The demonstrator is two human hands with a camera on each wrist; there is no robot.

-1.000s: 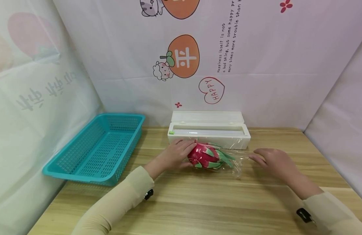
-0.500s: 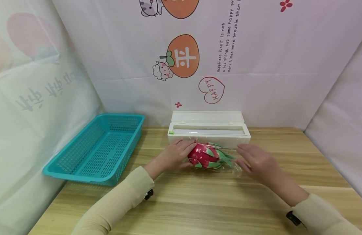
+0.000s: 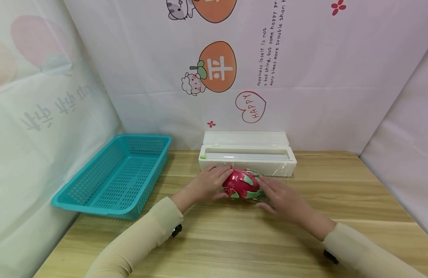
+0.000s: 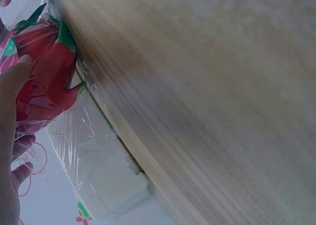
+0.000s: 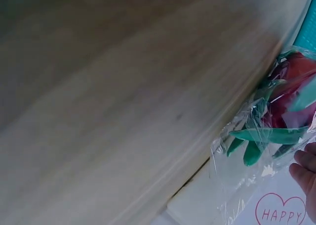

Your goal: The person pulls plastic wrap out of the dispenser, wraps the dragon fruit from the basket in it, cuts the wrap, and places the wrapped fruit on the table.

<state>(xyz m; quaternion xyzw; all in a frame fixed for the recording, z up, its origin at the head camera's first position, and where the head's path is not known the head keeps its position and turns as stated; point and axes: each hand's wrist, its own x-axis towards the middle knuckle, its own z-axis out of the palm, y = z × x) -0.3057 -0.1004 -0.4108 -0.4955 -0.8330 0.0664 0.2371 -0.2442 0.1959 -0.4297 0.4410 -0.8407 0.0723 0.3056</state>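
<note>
Teal plastic basket (image 3: 120,181), rectangular, perforated, on wood-grain table (image 3: 234,247). Left hand (image 3: 209,182) curved round left end of red dragon fruit (image 3: 241,184), holding it between thumb and fingers. Fruit green-scaled, in glossy crinkled clear film (image 5: 256,111); lies before white box (image 3: 276,168), lid (image 3: 246,138) raised; blocks part of box's front. Right hand (image 3: 282,196) loosely spread, fingers extended against leafy end, hiding leaf tips (image 5: 253,153) from head view; both hands cropped in wrist views.

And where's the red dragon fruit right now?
In the head view, the dragon fruit is between the left hand and the right hand, in front of the open white box and to the right of the teal basket.
</note>
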